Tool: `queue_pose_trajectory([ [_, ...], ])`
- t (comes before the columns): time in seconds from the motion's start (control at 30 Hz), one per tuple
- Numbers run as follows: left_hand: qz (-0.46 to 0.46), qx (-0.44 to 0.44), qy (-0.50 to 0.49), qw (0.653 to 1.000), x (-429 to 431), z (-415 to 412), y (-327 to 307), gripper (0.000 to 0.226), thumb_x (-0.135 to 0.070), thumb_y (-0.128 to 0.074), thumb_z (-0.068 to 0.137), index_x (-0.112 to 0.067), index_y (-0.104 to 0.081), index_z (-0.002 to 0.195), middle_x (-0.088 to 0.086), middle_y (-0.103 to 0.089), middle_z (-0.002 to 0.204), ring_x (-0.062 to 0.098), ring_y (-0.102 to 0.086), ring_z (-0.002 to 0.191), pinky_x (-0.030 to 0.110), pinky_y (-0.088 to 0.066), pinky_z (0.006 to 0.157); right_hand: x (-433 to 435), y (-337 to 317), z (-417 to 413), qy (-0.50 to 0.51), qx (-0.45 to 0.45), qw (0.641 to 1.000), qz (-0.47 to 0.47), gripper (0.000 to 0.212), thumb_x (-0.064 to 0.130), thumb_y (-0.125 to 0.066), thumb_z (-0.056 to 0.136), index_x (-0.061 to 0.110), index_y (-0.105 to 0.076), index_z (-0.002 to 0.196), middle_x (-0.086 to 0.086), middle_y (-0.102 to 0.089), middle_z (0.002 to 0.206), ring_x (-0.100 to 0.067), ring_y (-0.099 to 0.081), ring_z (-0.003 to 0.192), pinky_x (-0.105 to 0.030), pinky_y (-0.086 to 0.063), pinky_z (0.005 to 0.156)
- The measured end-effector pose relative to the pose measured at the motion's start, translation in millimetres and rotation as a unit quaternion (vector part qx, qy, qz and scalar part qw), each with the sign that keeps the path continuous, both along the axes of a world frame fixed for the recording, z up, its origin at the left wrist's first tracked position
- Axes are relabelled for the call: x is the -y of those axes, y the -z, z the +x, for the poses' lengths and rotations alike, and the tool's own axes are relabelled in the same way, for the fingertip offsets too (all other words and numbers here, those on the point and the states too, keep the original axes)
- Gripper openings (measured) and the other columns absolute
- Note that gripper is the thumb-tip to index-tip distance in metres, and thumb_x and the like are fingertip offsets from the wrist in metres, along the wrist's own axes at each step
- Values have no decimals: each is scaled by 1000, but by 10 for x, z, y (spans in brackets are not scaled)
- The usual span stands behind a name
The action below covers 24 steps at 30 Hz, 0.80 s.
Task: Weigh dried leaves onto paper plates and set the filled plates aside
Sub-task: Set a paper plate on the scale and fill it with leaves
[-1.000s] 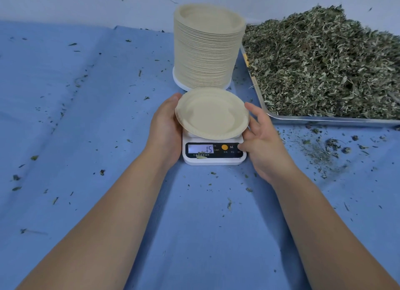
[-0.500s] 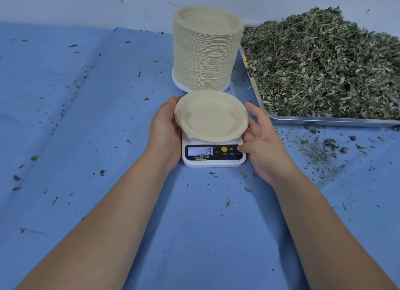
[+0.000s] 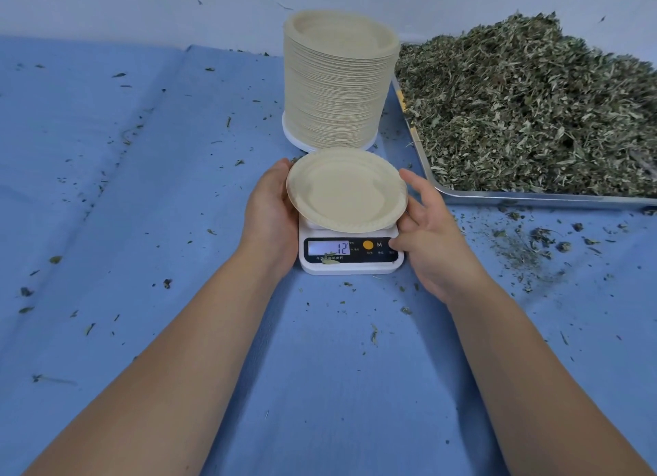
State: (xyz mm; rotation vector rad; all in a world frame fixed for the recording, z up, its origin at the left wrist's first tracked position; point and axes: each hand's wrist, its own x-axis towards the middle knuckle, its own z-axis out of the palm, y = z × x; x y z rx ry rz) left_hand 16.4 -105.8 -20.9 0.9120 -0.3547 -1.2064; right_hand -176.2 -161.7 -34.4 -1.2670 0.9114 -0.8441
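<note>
Head cam view: I had one paper plate (image 3: 346, 189) sitting on top of the little white kitchen scale (image 3: 350, 266), pretty much in the middle of the blue-covered surface (image 3: 337, 369). The plate had nothing in it, and the scale's display (image 3: 329, 247) read 12.

My left hand (image 3: 270, 212) was wrapped on the plate's left rim, thumb up at the far edge, fingers tucked out of sight underneath. My right hand (image 3: 430, 241) was loose, fingers spread and relaxed just beside the plate's right rim, with the thumb (image 3: 394, 242) resting on the front right corner of the scale by the buttons.

Right behind the scale stood the tall stack of plates (image 3: 337, 84) on a white round base (image 3: 295, 139), close to the plate on the scale; I couldn't tell whether they touched. Off to the right was the metal tray (image 3: 533, 198) heaped with the dried leaves (image 3: 533, 102), its near corner just beside my right hand.

Leaf crumbs were scattered all over the cloth, thickest in front of the tray on the right.
</note>
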Motion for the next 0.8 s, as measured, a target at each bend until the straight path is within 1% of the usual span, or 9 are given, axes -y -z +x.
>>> queue_pose_trajectory([
  [0.2,-1,9,-11,1000,-11,-8,-21,27,-29,-42,108,-9,-59,109,1,-73,84,15,-72,79,27,-59,67,-14,-9,24,1,3,1000,-3,99,-38,-34,72,32,-38,142,8,-58,141,-5,-58,127,-20,-54,79],
  [0.3,-1,12,-2,1000,-13,-10,-21,26,-29,-41,108,-9,-59,109,0,-73,85,15,-72,80,28,-60,69,-15,-21,18,-3,13,1000,3,101,-39,-35,72,30,-35,147,5,-55,145,-6,-57,128,-21,-54,79],
  [0.43,-1,15,-1,1000,0,5,-10,27,-29,-42,108,-9,-59,109,2,-71,90,15,-71,84,29,-61,72,5,-59,-24,10,35,999,31,98,-34,-35,77,26,-30,154,3,-45,154,-10,-53,133,-34,-55,98],
  [0.5,0,15,-6,1000,16,21,-1,24,-29,-43,108,-9,-56,111,3,-67,95,16,-68,89,30,-61,78,55,-111,-49,63,24,998,5,83,-27,-36,82,23,-43,146,5,-45,154,-7,-51,134,-37,-49,107],
  [0.53,1,14,-9,1000,24,30,5,23,-29,-44,108,-9,-57,109,2,-67,94,16,-67,90,31,-60,80,90,-145,-59,101,-6,994,-46,69,-22,-39,85,24,-54,136,6,-51,148,-2,-53,131,-33,-49,107],
  [0.6,-5,8,-12,1000,36,45,6,24,-29,-46,108,-10,-61,107,0,-70,93,15,-69,90,32,-60,85,194,-234,-72,177,-103,961,-187,48,-9,-46,88,24,-66,115,12,-67,124,8,-60,114,-19,-50,98],
  [0.67,-8,8,-20,1000,51,50,-6,34,-28,-48,107,-3,-59,128,1,-64,103,17,-63,100,41,-53,106,364,-309,-108,222,-233,894,-313,38,4,-47,83,23,-69,109,14,-71,105,6,-65,96,-16,-51,91],
  [0.73,-5,1,-40,999,70,52,-6,52,-27,-50,107,3,-42,149,-3,-59,102,17,-57,105,45,-44,115,589,-348,-139,214,-367,822,-379,36,12,-49,86,19,-67,117,1,-72,106,-17,-65,95,-34,-53,89],
  [0.8,-5,-2,-41,999,85,74,24,43,-27,-49,107,4,-54,136,-9,-67,89,11,-65,95,36,-55,101,807,-354,-138,175,-510,753,-378,35,27,-48,96,16,-63,125,-9,-67,115,-34,-57,108,-47,-48,94],
])
